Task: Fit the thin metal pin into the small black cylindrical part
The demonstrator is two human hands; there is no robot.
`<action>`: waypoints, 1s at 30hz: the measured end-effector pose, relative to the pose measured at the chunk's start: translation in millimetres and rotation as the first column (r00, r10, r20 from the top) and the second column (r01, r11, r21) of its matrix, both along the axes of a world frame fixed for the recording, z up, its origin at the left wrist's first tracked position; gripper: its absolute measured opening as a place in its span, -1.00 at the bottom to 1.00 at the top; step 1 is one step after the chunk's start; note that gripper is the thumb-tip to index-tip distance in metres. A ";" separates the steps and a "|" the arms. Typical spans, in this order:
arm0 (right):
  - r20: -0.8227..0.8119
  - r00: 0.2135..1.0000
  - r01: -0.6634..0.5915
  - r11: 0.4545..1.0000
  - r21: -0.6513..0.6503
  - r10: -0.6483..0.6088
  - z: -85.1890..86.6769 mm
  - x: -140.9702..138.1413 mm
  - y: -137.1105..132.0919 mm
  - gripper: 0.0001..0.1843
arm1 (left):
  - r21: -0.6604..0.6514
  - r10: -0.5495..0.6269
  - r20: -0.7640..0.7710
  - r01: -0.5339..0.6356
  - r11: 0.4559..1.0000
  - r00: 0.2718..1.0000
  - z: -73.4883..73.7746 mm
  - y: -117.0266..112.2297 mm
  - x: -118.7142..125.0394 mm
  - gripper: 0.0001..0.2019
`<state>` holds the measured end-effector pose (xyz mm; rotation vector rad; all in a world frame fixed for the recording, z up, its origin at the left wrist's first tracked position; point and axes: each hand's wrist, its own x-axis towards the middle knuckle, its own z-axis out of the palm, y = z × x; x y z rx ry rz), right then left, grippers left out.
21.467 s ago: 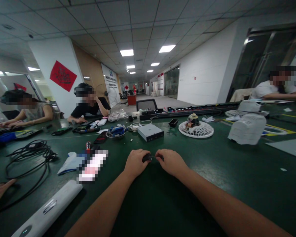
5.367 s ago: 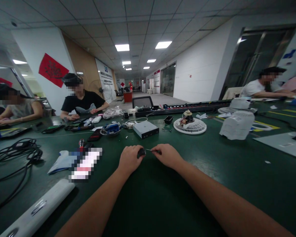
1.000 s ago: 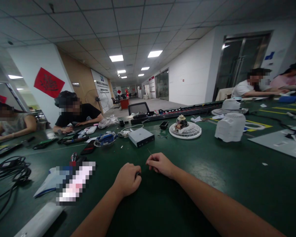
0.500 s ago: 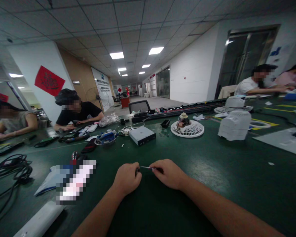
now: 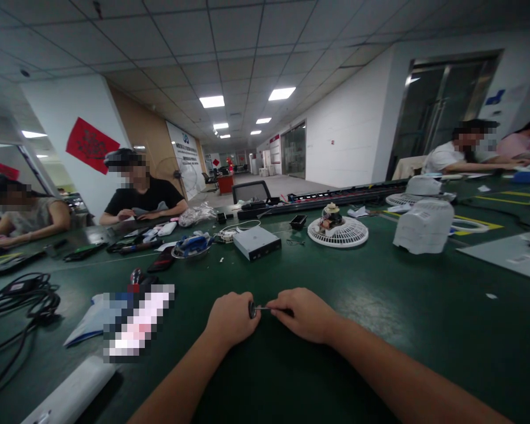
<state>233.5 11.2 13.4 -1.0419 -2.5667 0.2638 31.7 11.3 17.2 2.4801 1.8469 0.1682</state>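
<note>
My left hand (image 5: 230,320) is closed around a small round dark part (image 5: 252,309), whose dark ring-like face points right. Pinched in the fingers of my right hand (image 5: 302,315) is a thin metal-shafted tool (image 5: 263,308); its rear end is hidden in the palm. The tool's tip reaches the round part, though I cannot tell whether it goes inside. Both hands are low over the green table (image 5: 265,377). Beyond them stands a grey box-shaped optical drive (image 5: 257,242).
A white fan grille with a motor (image 5: 333,227) and a white plastic housing (image 5: 424,227) stand at right. Black cables (image 5: 24,300), a pouch (image 5: 90,318) and a long white object (image 5: 70,394) are at left. Co-workers sit across the table, one in black (image 5: 148,194).
The round part has turned so its face shows in my left hand. The gap between my hands has narrowed, and the tool's tip now meets the part. The view shifted slightly.
</note>
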 end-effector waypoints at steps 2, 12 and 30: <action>0.028 0.999 0.020 1.000 0.018 -0.020 -0.2 -3.1 -1.1 -0.66 | 0.007 0.012 -0.035 -0.012 1.000 0.999 1.3 -0.3 2.4 -0.75; 0.175 0.974 0.122 0.984 0.133 -0.144 12.9 -10.6 -15.7 -0.65 | -0.026 0.058 -0.086 -0.060 0.998 0.995 5.6 -2.7 10.9 -0.78; 0.128 0.979 0.153 0.987 0.057 -0.160 14.4 -4.1 -11.1 -0.64 | -0.042 0.063 -0.140 -0.069 0.997 0.988 10.4 -4.7 16.6 -0.78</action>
